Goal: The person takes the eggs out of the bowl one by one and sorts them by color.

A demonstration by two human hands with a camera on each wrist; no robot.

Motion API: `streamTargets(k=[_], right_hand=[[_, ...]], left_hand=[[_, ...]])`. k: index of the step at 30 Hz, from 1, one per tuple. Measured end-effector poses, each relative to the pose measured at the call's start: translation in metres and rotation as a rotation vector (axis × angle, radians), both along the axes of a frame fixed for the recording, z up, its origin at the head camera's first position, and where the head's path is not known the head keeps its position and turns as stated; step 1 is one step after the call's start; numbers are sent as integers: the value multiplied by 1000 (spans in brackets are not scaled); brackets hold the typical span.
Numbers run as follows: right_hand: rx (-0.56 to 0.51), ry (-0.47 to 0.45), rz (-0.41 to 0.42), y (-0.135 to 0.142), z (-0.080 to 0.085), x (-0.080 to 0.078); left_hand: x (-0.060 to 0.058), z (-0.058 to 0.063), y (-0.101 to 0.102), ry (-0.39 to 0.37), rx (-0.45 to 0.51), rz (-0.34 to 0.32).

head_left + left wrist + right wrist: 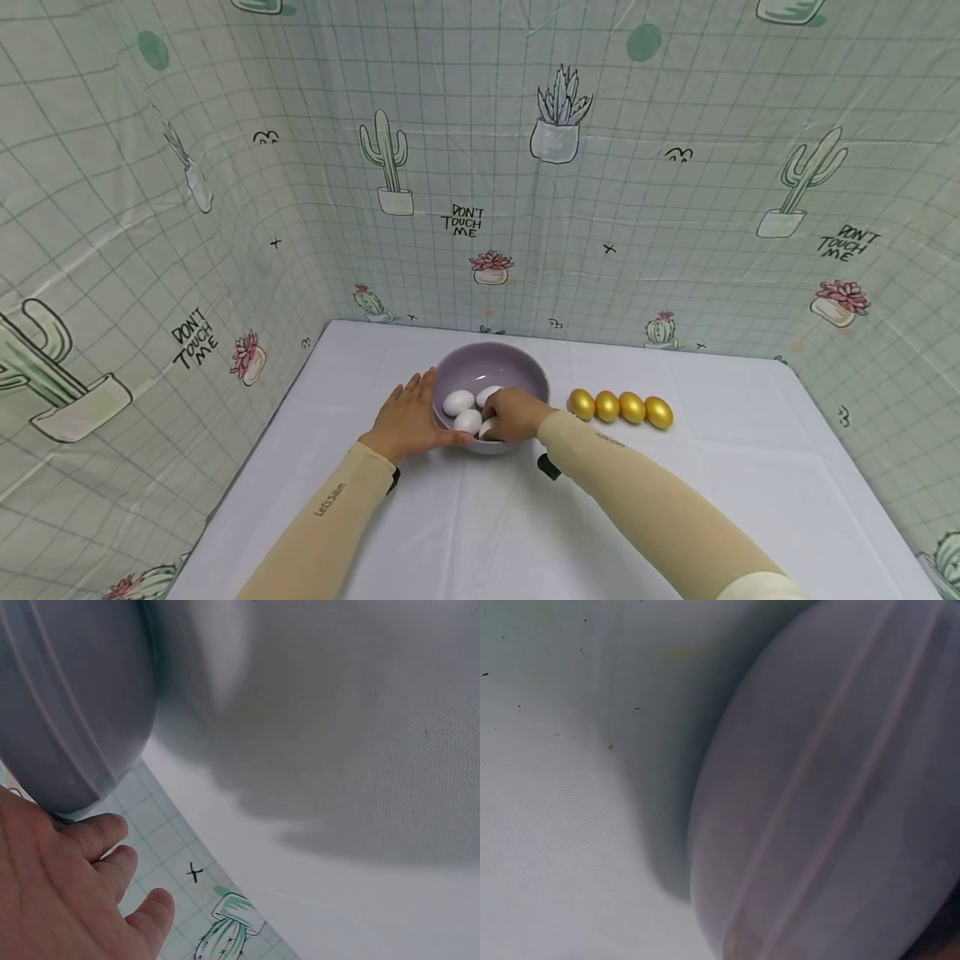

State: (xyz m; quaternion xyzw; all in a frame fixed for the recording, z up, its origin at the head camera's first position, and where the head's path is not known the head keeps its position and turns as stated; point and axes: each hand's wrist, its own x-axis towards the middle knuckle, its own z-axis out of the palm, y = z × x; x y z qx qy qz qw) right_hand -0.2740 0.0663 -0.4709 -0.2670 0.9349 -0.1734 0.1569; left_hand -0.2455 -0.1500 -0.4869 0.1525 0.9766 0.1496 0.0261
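A purple bowl (492, 362) stands toward the back of the white table with several white eggs (458, 403) in it. My left hand (414, 422) rests against the bowl's left side, fingers stretched and spread, the thumb lying along the front rim. In the left wrist view those fingers (105, 832) touch the bowl's outer wall. Inside the bowl, my right hand (517, 414) has curled fingers at a white egg (487, 428) near the front, partly covered by the hand. Only the bowl's outside (817, 795) fills the right wrist view, so the right fingertips are hidden there.
To the right of the bowl, several golden eggs (632, 407) lie side by side in a row. The white tablecloth (480, 533) spreads toward the front. Hung cloth (540, 208) with cactus prints closes off the back and both sides.
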Motion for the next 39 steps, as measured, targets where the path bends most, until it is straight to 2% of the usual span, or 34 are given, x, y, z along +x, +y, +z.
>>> streamTargets(k=[11, 23, 34, 39], right_hand=[[7, -7, -8, -1, -1, -2], [-13, -16, 4, 2, 3, -1], [-54, -16, 11, 9, 12, -5], [-105, -14, 23, 17, 16, -5]], left_hand=[[0, -2, 0, 3, 1, -1], [2, 2, 0, -1, 5, 1], [1, 1, 1, -5, 2, 3], [1, 1, 1, -8, 3, 1]])
